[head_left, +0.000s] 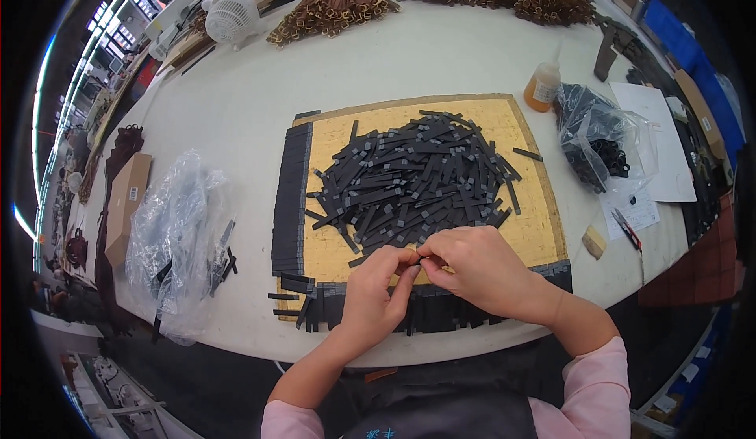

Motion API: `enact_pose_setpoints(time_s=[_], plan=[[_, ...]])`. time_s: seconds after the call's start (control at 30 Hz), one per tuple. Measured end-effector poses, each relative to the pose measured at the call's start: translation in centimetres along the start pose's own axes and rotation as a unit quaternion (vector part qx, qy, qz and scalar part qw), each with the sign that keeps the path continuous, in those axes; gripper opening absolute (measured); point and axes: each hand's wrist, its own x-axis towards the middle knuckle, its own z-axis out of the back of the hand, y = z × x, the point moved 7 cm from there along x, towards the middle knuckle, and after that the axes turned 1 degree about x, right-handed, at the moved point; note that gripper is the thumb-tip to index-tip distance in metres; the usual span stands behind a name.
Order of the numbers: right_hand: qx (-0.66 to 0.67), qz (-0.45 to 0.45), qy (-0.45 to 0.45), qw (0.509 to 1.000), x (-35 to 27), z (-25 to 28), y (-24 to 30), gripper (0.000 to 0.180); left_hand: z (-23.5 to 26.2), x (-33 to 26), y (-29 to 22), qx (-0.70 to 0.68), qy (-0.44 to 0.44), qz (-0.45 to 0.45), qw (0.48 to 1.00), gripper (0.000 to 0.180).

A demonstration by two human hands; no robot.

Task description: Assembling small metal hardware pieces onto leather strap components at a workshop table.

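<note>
My left hand (pixel 376 288) and my right hand (pixel 479 267) meet over the near part of a yellow board (pixel 537 203). Thumbs and forefingers of both are pinched together on a small black strip (pixel 426 259), mostly covered by the fingertips. Just beyond them lies a loose heap of short black strips (pixel 417 179) with greyish ends. Along the board's left side runs a neat row of black strips (pixel 288 203). Another row (pixel 441 309) lines the near edge, partly under my hands and wrists. A few loose strips (pixel 296 283) stick out at the near left corner.
On the left are a clear plastic bag (pixel 173 242) and a cardboard box (pixel 127 203). To the right stand a bottle of amber liquid (pixel 542 88), a bag of black rings (pixel 602 148), red-handled snips (pixel 626 230) and a tan block (pixel 594 243). Brown strap bundles (pixel 335 14) and a white fan (pixel 231 15) lie farther back.
</note>
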Motion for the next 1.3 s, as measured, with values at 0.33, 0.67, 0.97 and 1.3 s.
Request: enact_pose_setpoints(time_s=[0.33, 0.67, 0.97, 1.3], plan=[[0.048, -0.037, 0.037, 0.997, 0.9, -1.0, -1.2, 0.015, 0.3, 0.1, 0.7, -0.003, -0.004, 0.014, 1.0, 0.015], [0.047, -0.038, 0.053, 0.997, 1.0, -1.2, -1.7, 0.016, -0.1, -0.1, 1.4, -0.042, 0.001, 0.039, 0.998, 0.013], [0.103, -0.046, 0.029, 0.993, 1.0, -1.2, -2.2, 0.016, -0.2, 0.1, 1.2, -0.056, -0.009, 0.06, 0.997, 0.012], [0.195, -0.148, 0.038, 0.969, 1.0, 0.4, -1.6, 0.014, 0.2, -0.3, 1.9, -0.205, -0.001, 0.059, 0.977, 0.011]])
